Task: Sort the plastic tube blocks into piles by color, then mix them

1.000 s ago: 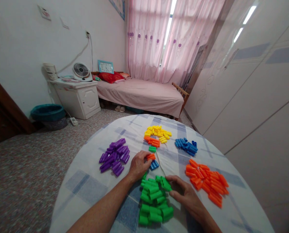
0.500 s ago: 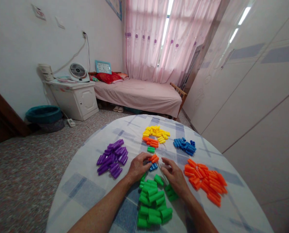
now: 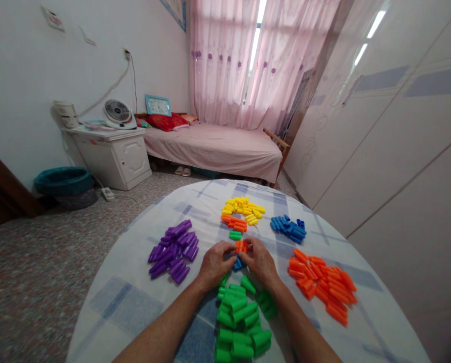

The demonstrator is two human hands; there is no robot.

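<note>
Between my two hands, at the middle of the table, is an orange ribbed plastic piece [image 3: 241,246] that looks like short tubes joined side by side. My left hand [image 3: 217,263] is closed on its left edge with thumb and fingertips. My right hand [image 3: 260,260] is closed on its right edge in the same way. Right below it, partly covered by my thumbs, lies a blue piece [image 3: 238,264] of the same sort. A small green piece [image 3: 235,235] lies just beyond my fingertips. Nearest my wrists is a pile of green pieces [image 3: 240,315], part of it behind my right forearm.
On the checked tablecloth [image 3: 114,297] are purple pieces [image 3: 175,249] at left, yellow pieces [image 3: 243,206] at the far side with orange ones [image 3: 233,223] before them, blue pieces [image 3: 288,228] at far right, and an orange pile [image 3: 324,282] at right. A bed [image 3: 218,146] stands behind.
My right hand has moved left and closed on the orange piece, which has straightened between both hands. My left hand stays at its left edge. The view has shifted slightly.
</note>
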